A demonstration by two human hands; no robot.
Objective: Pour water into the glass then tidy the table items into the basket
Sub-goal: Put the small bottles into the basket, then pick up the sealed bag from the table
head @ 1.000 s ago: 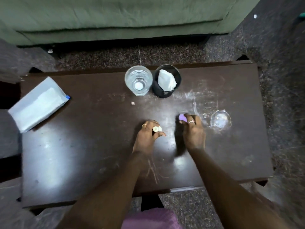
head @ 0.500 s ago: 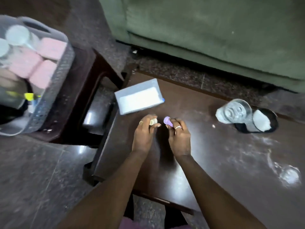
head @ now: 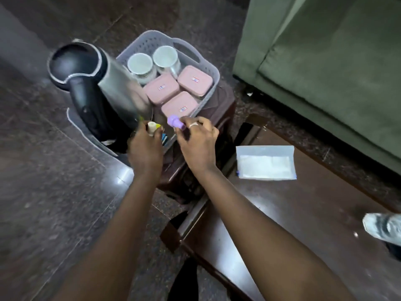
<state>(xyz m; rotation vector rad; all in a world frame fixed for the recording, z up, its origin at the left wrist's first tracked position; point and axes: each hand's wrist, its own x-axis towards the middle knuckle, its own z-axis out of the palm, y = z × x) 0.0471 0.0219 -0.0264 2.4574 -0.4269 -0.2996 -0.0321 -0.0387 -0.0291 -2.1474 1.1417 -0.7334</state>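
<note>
My left hand (head: 145, 146) grips a small cream bottle (head: 152, 127) and my right hand (head: 198, 141) pinches a small purple bottle (head: 174, 122). Both hands hover over the near edge of the grey plastic basket (head: 207, 68), which sits on a dark side stool. Inside the basket are three pink lidded boxes (head: 161, 88), two white-lidded jars (head: 140, 64) and a steel kettle (head: 102, 83) with a black handle. The water glass (head: 385, 228) shows blurred at the right edge on the dark table (head: 303, 213).
A white tissue pack (head: 265, 162) lies on the table's far left corner. A green sofa (head: 336, 61) runs behind the table. Dark stone floor (head: 54, 192) spreads to the left, with a gap between stool and table.
My view has swung left from the table to the basket. Both hands carried the cream and purple bottles off the table to above the basket's near edge.
</note>
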